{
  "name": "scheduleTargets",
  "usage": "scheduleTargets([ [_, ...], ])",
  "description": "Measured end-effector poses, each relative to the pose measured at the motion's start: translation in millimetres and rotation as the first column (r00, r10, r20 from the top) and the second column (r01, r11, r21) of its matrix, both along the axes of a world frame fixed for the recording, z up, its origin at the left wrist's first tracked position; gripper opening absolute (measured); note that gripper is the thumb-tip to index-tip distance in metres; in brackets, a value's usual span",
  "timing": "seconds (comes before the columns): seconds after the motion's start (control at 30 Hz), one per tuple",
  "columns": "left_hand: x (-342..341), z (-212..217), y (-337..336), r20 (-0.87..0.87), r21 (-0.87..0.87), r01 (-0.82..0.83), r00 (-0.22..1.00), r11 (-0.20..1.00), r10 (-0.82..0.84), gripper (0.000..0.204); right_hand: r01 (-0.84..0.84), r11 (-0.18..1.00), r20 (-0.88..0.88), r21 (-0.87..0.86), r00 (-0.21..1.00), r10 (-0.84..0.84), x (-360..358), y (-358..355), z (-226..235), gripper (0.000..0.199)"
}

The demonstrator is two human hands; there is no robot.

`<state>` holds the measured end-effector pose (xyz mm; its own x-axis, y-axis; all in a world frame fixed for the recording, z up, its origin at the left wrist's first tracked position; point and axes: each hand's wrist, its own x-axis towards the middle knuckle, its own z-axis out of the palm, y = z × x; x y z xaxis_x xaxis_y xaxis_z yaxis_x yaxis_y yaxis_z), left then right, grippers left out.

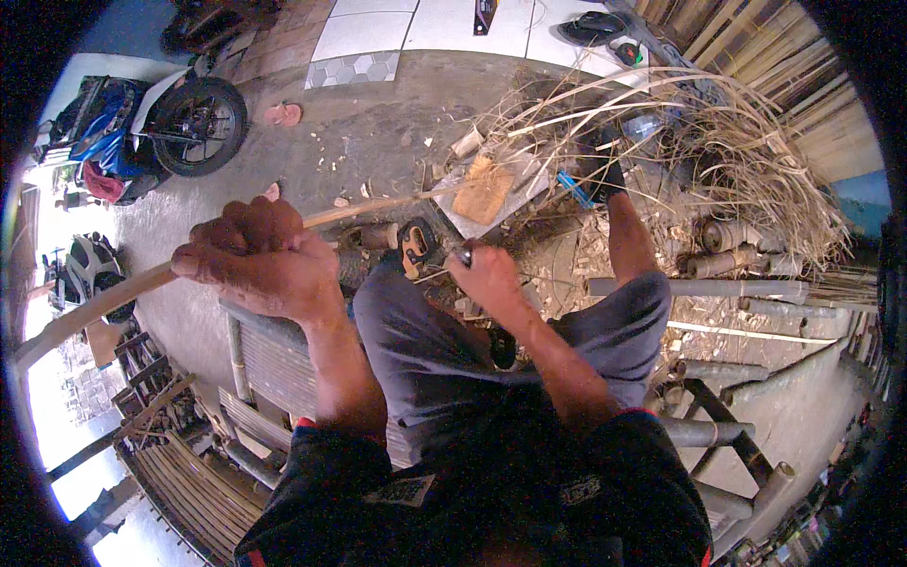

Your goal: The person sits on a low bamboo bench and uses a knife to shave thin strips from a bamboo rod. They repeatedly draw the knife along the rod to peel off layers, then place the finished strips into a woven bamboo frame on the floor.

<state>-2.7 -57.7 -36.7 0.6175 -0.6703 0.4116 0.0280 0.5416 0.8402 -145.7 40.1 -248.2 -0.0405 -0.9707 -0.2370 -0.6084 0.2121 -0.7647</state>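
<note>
My left hand (260, 255) is closed around a long bamboo strip (364, 204). The strip runs from the far left edge, through my fist, to the pale shavings on the right. Over my lap, my right hand (487, 276) is closed on what looks like a knife (433, 277); a thin blade shows at its left, and the fingers hide most of the handle. Just beyond this hand lies a black-and-orange handle-shaped object (414, 248). A tan pad (484, 189) rests on a grey slab (455, 210) in front of me, under the strip's far end.
A heap of thin bamboo strips (756, 161) fills the far right, with cut bamboo pieces (727, 236) below it. Chips litter the floor. A blue motorbike (113, 132) stands at the far left. Bamboo benches (189, 472) flank me at lower left, and white tiles (463, 26) lie ahead.
</note>
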Motion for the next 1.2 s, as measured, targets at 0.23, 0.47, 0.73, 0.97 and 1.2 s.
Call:
scheduleTargets([
  [0.23, -11, 15, -10, -0.062, -0.016, 0.0, 0.998, 1.0, -0.001, 0.051, -0.036, 0.998, -0.152, -0.049, 0.988, 0.028, 13, -6, -74, 0.049],
  [0.47, 2, 15, -31, -0.02, 0.06, -0.196, 0.98, 0.979, 0.198, 0.059, -0.085, 0.996, -0.175, -0.02, 0.981, 0.08, 13, -23, -68, 0.033],
  [0.73, -4, 16, -54, 0.116, 0.09, -0.162, 0.982, 0.983, 0.151, 0.058, 0.092, 0.983, -0.133, 0.157, 0.989, -0.071, -65, 9, -292, 0.029],
  [0.97, -13, 18, -54, 0.061, 0.093, -0.22, 0.975, 0.971, 0.215, 0.056, 0.275, 0.96, 0.103, 0.055, 0.955, -0.28, -70, 13, -300, 0.035],
  [1.2, 24, -4, -42, 0.029, -0.08, 0.159, 0.987, 0.984, -0.158, 0.052, 0.018, 0.974, -0.278, 0.226, 0.959, 0.047, -80, 16, -256, 0.03],
])
